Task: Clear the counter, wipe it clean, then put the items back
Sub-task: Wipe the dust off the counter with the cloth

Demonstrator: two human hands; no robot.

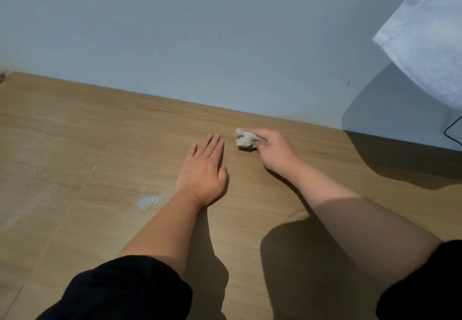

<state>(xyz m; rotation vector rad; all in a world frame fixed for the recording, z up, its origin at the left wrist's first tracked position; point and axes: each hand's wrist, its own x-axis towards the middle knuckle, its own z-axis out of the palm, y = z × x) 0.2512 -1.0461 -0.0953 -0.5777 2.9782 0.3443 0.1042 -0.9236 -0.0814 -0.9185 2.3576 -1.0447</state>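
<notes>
Your right hand has its fingers curled round a small crumpled pale-grey wipe, down on the brown wood-grain desk near the wall. Your left hand lies flat beside it, fingers straight, holding nothing. White powdery smear by the left wrist.

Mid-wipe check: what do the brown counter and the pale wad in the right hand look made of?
The brown wood-grain counter looks like laminate or veneer, matt: straight grain lines, panel seams, no glare. Solid wood is possible. The crumpled pale grey wad, gripped by the right hand, is likely tissue or thin cloth, from its soft irregular folds; too blurred to settle.
</notes>
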